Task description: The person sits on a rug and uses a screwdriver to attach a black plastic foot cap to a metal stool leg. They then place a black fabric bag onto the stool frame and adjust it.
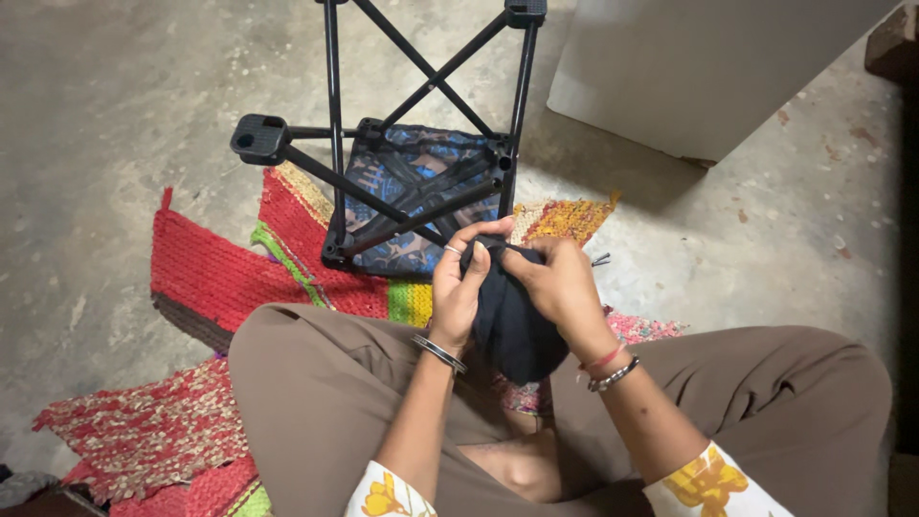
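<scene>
Soft black fabric pouch (512, 321), long axis hanging downward between both hands: left hand (458, 292) and right hand (560, 287) are pinching its top edge, fingers closed.

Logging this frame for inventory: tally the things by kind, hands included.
Hands on the dark cloth bag: 2, left hand and right hand
Dark cloth bags: 1
Folding stool frames: 1
Woven rag mats: 1 patch of several pieces
Pale boxes: 1
Total: 6
</scene>
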